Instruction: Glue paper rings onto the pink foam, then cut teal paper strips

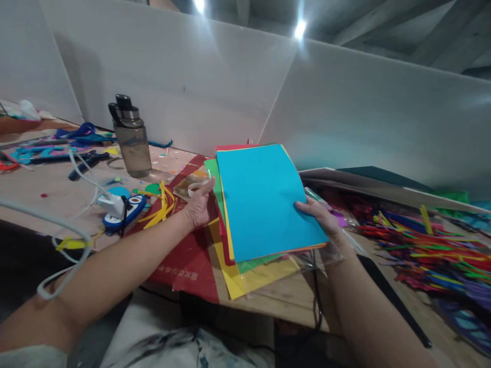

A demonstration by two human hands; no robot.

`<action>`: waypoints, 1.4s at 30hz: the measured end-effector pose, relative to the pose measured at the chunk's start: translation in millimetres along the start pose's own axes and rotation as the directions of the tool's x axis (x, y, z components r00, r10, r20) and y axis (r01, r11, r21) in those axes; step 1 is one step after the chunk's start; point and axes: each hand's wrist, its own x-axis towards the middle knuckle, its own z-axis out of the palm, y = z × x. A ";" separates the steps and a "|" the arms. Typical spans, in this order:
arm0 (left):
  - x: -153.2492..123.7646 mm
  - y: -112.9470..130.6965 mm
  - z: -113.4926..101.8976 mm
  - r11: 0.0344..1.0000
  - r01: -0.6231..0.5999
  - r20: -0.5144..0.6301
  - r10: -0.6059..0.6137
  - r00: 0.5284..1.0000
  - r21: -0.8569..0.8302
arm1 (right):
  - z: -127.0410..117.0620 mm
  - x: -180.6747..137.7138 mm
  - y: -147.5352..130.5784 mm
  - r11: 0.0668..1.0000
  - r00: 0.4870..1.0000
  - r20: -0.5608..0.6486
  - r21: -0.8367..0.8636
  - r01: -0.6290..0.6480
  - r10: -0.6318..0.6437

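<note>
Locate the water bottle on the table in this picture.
In the head view, the water bottle stands upright at upper left, near the white partition wall, left of the person's left hand.

Matt, smooth paper sheets (264, 199), blue on top, over glossy clear plastic wrap (307, 258). Bare wooden table (291, 296), grainy. Translucent smoky plastic bottle (132, 143) far left. Fuzzy pipe cleaners (425, 245) right. Glossy white cable (57, 230) left.

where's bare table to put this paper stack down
Bare wood lies left of the water bottle, toward the white cable. The right side is crowded with pipe cleaners; the stack covers the middle.
</note>
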 end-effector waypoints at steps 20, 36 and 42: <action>-13.8 -4.3 4.5 0.967 0.043 -0.218 0.014 0.976 0.252 | 109.0 -18.0 20.7 0.603 0.975 0.183 -0.767 0.220 -0.123; -22.3 -23.5 14.6 0.974 0.032 0.046 -0.043 0.998 0.224 | 115.9 -13.6 -11.7 0.915 0.969 0.248 -0.394 0.088 0.013; -18.2 -21.9 6.3 0.964 0.029 0.032 -0.039 0.999 0.264 | 118.1 -11.9 -22.3 0.960 0.931 0.356 -0.279 0.019 0.085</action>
